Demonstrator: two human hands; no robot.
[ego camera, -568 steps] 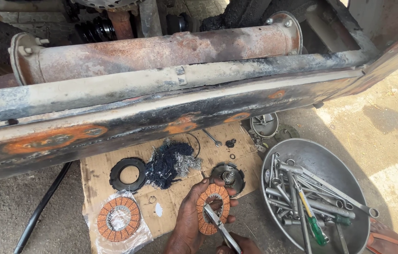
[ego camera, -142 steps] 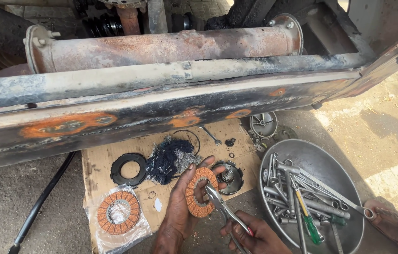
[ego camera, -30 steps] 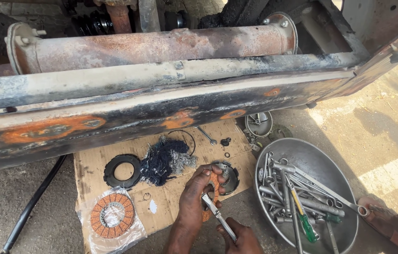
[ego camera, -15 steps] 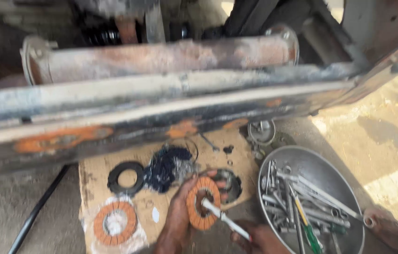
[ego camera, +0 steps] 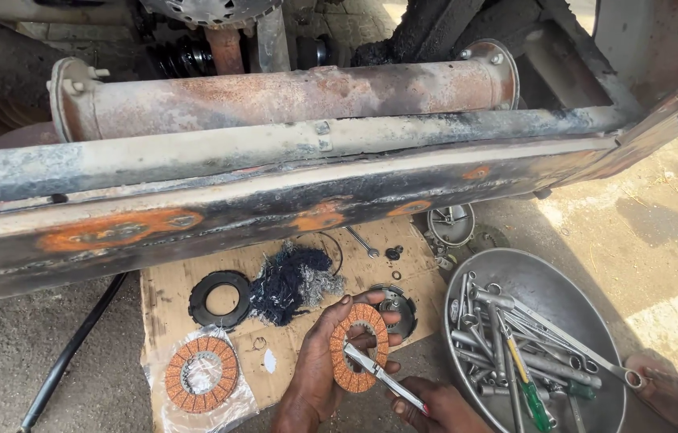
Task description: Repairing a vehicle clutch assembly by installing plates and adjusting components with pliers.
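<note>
A rusty vehicle underbody (ego camera: 275, 200) fills the upper half of the view, with a long corroded cylinder (ego camera: 291, 92) lying across it above a scorched, orange-patched frame rail. Below it, on the concrete ground, lies a flat sheet of cardboard (ego camera: 171, 293) used as a work mat. To the right of the cardboard sits a large round metal bowl (ego camera: 547, 281) holding a heap of wrenches (ego camera: 515, 341) and a green-handled screwdriver (ego camera: 533, 401).

On the cardboard, from left to right, are a black rubber ring (ego camera: 219, 298), a clump of dark cotton waste rags (ego camera: 291, 281) and a round metal clutch housing (ego camera: 395, 309), partly hidden by the fingers. At the cardboard's lower left corner a second orange friction disc (ego camera: 202, 374) lies on clear plastic wrapping.

At the bottom centre, the left hand (ego camera: 315, 369) grips an orange clutch friction disc (ego camera: 359, 346) upright by its rim, thumb and fingers curled around its edge, above the cardboard's lower right area. The right hand (ego camera: 435, 405), closed, holds a slim metal tool (ego camera: 383, 377) whose tip touches the disc near its centre hole.
</note>
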